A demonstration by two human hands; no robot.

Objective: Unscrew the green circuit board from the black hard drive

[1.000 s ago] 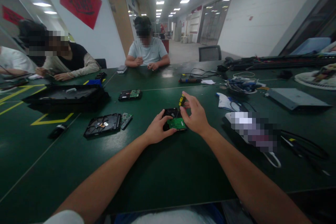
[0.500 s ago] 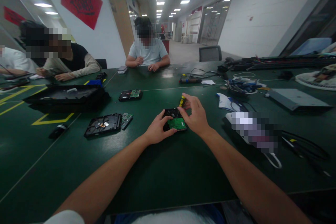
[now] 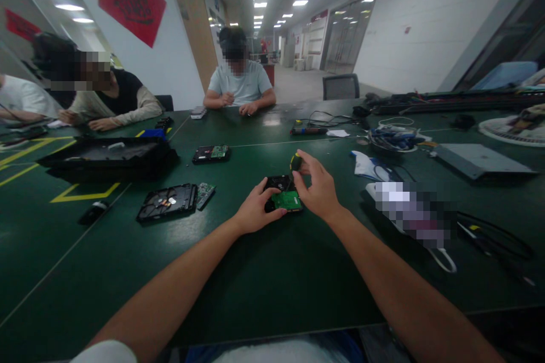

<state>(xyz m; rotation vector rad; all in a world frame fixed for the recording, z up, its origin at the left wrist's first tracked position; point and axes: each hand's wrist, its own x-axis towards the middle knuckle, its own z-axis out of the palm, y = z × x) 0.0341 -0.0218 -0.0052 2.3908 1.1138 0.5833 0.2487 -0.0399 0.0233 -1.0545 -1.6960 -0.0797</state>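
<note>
A black hard drive (image 3: 277, 184) with a green circuit board (image 3: 288, 200) facing up lies on the green table in front of me. My left hand (image 3: 258, 207) grips its left side, fingers at the far edge and thumb along the near edge. Between the fingertips of my right hand (image 3: 317, 184) is a yellow and black screwdriver (image 3: 295, 162), held nearly upright with its shaft pointing down at the drive. Exactly where the tip rests is too small to make out.
To the left lie another hard drive (image 3: 167, 203), a loose circuit board (image 3: 205, 196) and a black tray (image 3: 110, 153). A further drive (image 3: 212, 153) sits beyond. On the right are a white power strip (image 3: 383, 204), cables (image 3: 394, 137) and a grey metal box (image 3: 483, 160). Several people sit across the table.
The screwdriver's handle has turned in my right fingers, showing more of its black side. My left hand and the hard drive stay in place.
</note>
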